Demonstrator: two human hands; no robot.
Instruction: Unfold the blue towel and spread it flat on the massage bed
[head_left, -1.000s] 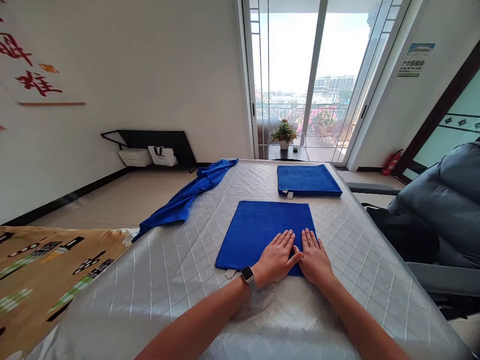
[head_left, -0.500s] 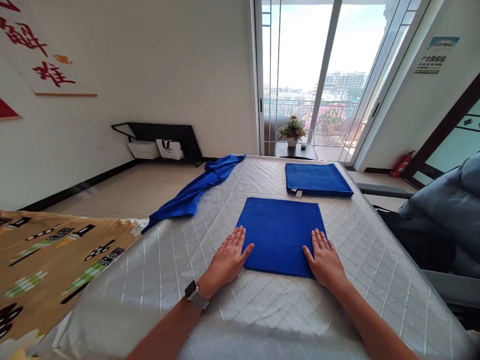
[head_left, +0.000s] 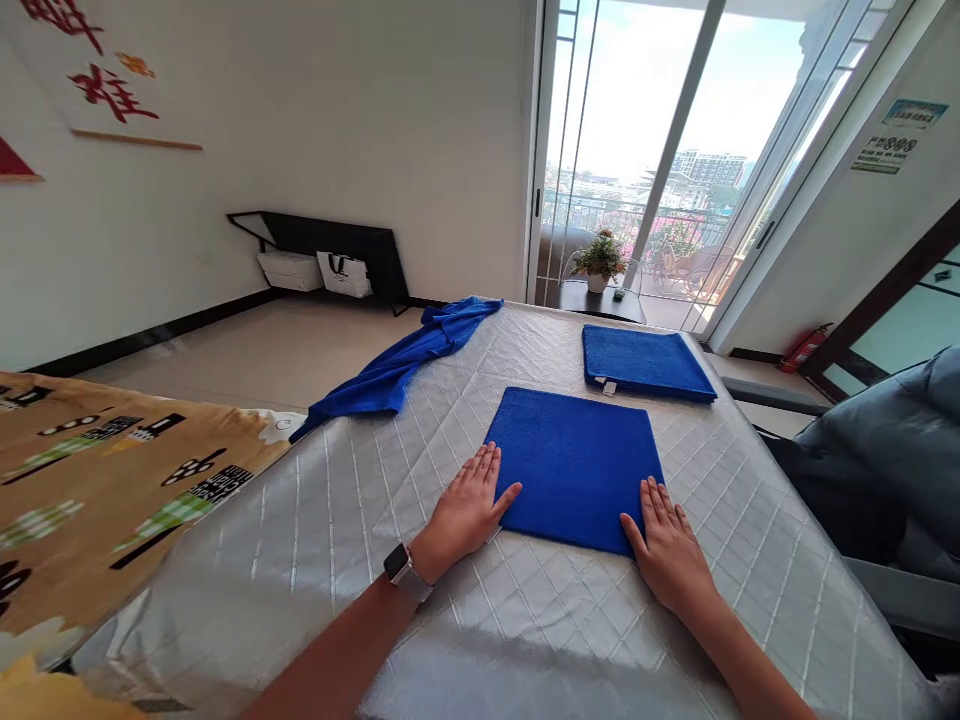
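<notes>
A blue towel [head_left: 576, 465], folded into a flat rectangle, lies in front of me on the quilted silver cover [head_left: 420, 500]. My left hand [head_left: 466, 502] rests flat along its left edge, fingers stretched out and the thumb lying over the towel. On the opposite side, my right hand [head_left: 669, 545] lies at the lower right edge with its fingers extended. Neither hand grips anything. Just beyond is a second folded blue towel [head_left: 649, 362] with a small white label at its near edge. An unfolded blue towel [head_left: 397, 370] lies crumpled along the far left edge.
A brown patterned blanket [head_left: 112, 480] lies to the left. Dark padded material [head_left: 885, 430] stands close on the right. Beyond the covered surface are a potted plant [head_left: 600, 262] by the glass door, a white bag [head_left: 345, 274] and a fire extinguisher [head_left: 805, 348].
The view has tilted and shifted slightly, so the scene sits a little differently. Both hands stay flat at the towel's sides, and the towels look unchanged.
</notes>
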